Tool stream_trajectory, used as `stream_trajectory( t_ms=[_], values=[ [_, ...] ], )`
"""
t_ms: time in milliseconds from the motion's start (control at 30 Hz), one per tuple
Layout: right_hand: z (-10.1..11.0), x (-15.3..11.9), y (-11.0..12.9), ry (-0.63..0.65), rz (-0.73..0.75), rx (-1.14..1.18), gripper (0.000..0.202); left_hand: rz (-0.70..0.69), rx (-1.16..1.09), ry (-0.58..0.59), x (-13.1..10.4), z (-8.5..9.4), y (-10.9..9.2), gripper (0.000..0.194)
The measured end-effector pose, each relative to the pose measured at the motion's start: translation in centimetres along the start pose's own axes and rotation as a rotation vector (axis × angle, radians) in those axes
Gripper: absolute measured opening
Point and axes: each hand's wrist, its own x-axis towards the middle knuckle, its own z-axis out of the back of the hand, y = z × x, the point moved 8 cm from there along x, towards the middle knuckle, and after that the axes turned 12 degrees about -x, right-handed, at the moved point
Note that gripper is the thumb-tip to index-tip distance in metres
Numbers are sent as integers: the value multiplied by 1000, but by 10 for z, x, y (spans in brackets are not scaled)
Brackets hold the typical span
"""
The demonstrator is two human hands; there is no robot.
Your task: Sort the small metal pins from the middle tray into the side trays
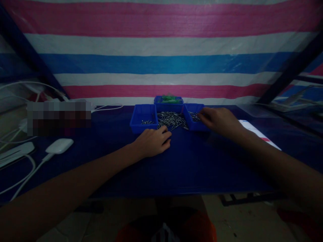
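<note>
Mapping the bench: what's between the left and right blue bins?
A loose heap of slim metal pieces fills the stretch between the left bin and the right bin, seen in the head view.

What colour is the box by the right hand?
That box is blue; it shows in the head view.

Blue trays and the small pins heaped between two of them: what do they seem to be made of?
Blue trays: probably smooth moulded plastic, from their even colour and thin walls.
Small pins: likely metal with a bright finish, from their silvery-grey glints; the dim light leaves the exact metal open.
</note>
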Motion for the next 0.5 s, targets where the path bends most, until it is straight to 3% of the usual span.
stream_trajectory(
  t_ms=[200, 500],
  values=[
    [-12, 3, -8, 10, -26, -31, 29, 62, -4, 17, 0, -2, 5, 33],
    [16, -10, 35, -239, 261, 114, 21, 69, -24, 21, 2, -5, 7, 35]
  ],
)
